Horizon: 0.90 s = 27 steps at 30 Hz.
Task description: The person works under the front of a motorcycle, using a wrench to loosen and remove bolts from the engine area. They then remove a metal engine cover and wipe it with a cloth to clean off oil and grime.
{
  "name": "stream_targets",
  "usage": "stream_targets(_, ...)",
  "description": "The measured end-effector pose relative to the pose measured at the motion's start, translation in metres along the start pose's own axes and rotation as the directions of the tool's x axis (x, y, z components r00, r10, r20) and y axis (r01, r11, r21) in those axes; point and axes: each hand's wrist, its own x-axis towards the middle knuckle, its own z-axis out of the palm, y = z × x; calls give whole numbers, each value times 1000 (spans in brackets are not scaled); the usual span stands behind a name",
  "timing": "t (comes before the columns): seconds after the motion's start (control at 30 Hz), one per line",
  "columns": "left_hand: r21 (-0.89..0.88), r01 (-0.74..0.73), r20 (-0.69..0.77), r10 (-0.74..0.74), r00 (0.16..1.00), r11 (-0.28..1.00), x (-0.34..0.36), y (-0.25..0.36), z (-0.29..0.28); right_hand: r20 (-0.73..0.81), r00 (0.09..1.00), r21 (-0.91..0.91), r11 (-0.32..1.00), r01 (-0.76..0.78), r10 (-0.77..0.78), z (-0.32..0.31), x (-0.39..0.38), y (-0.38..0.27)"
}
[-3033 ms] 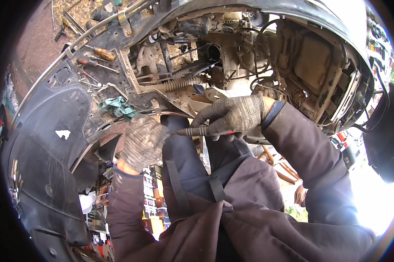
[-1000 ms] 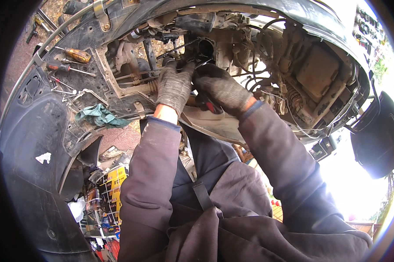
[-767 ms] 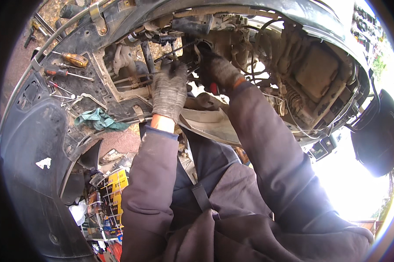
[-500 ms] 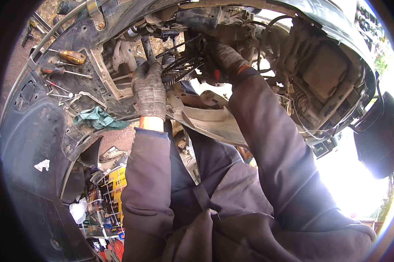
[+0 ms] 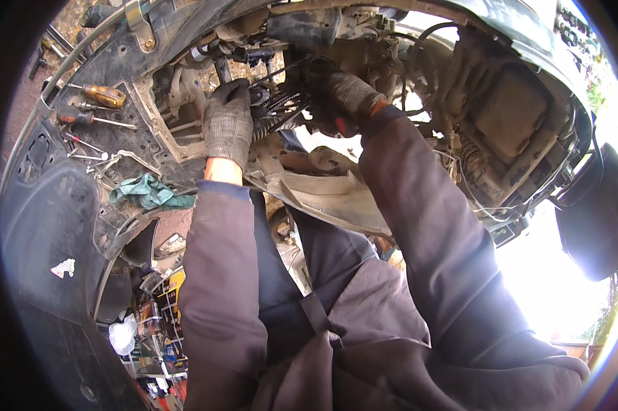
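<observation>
My left hand (image 5: 228, 123), in a grey knit glove, is curled at the left of the opening in the vehicle's underbody, fingers closed by dark rods, what they hold hidden. My gloved right hand (image 5: 347, 96) reaches deeper in, closed on a red-and-black tool (image 5: 340, 125), its fingertips in shadow. Between my hands run dark cables and rods (image 5: 285, 103) and a ribbed hose (image 5: 264, 127). Above them is a dark cylindrical part (image 5: 302, 27).
On the dark panel at left lie screwdrivers (image 5: 104, 95), small metal tools and a teal rag (image 5: 144, 192). A curved tan panel (image 5: 316, 192) spans below the opening. A brown casing (image 5: 508, 109) is at right. Boxes and tools sit lower left; a black part (image 5: 590, 219) hangs far right.
Since three seconds ago both hands have gone up into the underbody. Over the last second my left hand moved left, away from my right, which went slightly farther in.
</observation>
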Motion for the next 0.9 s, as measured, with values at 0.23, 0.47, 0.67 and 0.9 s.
stream_targets(0.23, -32, 141, 36, -140, 990, 990, 4, -3, -5, 145, 945, -501, 802, 324, -292, -21, 10, -19)
stream_targets(0.47, 36, 26, 10, -27, 1000, 999, 12, -11, -4, 484, 629, -714, 141, 686, -609, -5, 7, -22)
stream_targets(0.67, 22, 83, 51, -84, 995, 996, 15, -18, -4, 262, 913, -550, 729, 406, -311, -14, -8, -37)
stream_targets(0.9, 103, 19, -3, -19, 1000, 994, 12, -14, -7, 370, 875, -753, 449, 480, -313, 12, -18, -58)
